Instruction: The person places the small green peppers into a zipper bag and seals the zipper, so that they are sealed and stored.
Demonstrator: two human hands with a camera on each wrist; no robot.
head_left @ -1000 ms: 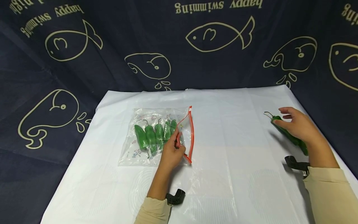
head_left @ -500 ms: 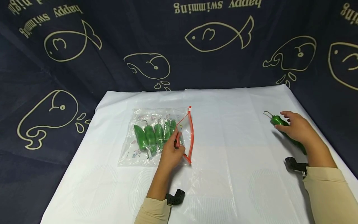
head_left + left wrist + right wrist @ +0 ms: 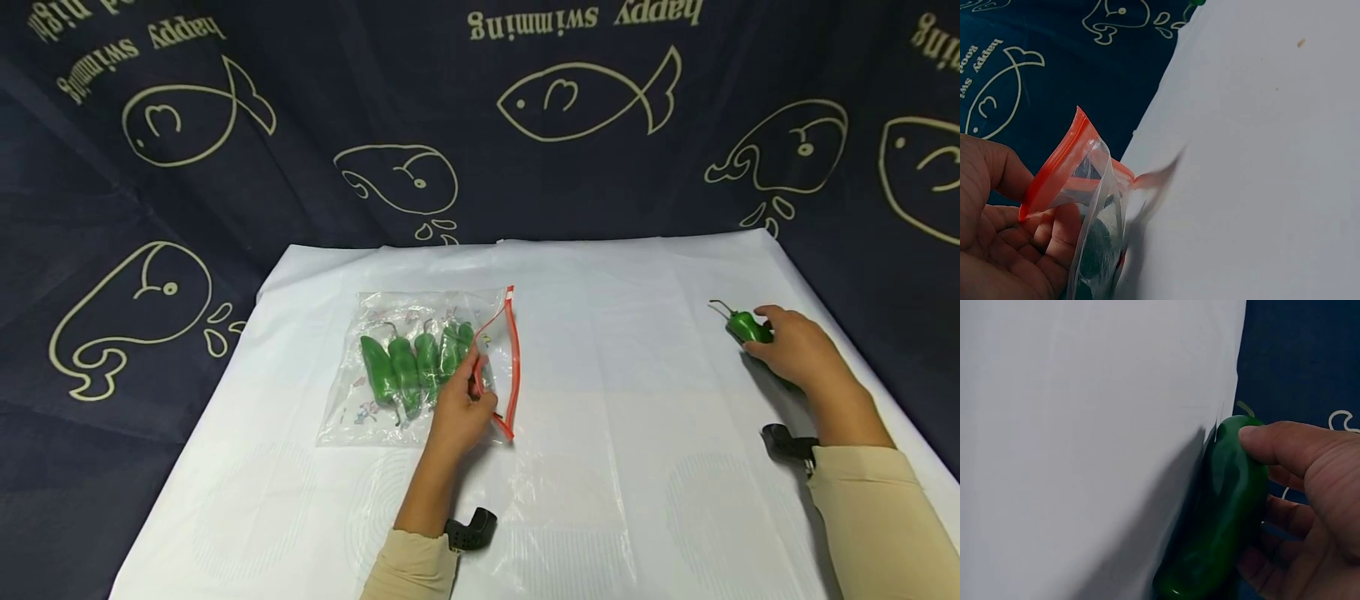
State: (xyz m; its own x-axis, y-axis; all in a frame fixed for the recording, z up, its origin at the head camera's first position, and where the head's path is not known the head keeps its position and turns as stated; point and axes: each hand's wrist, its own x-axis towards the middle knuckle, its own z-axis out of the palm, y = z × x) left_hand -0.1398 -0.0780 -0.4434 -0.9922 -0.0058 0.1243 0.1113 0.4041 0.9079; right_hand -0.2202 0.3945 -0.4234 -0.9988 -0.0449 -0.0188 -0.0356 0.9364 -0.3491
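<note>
A clear zip bag [image 3: 341,408] with a red closure strip [image 3: 514,358] lies flat at the left of the table, several green peppers [image 3: 404,371] side by side inside it. My left hand [image 3: 459,421] pinches the edge of its mouth between thumb and fingers, and the mouth gapes, as the left wrist view shows at the red strip [image 3: 1054,162]. Over at the right, my right hand [image 3: 806,358] holds a single green pepper [image 3: 742,325], thumb on one side and fingers on the other [image 3: 1222,512]. Its lower end is hidden by the hand in the head view.
A white cloth [image 3: 585,467] covers the table. Dark blue fabric [image 3: 600,183] with fish and whale drawings hangs behind it and along both sides. A black wrist camera [image 3: 472,529] sits on the left wrist, another [image 3: 787,443] on the right.
My right hand has come down and slightly left onto the single pepper, and its fingers have closed around it. The left hand and the bag stay in place.
</note>
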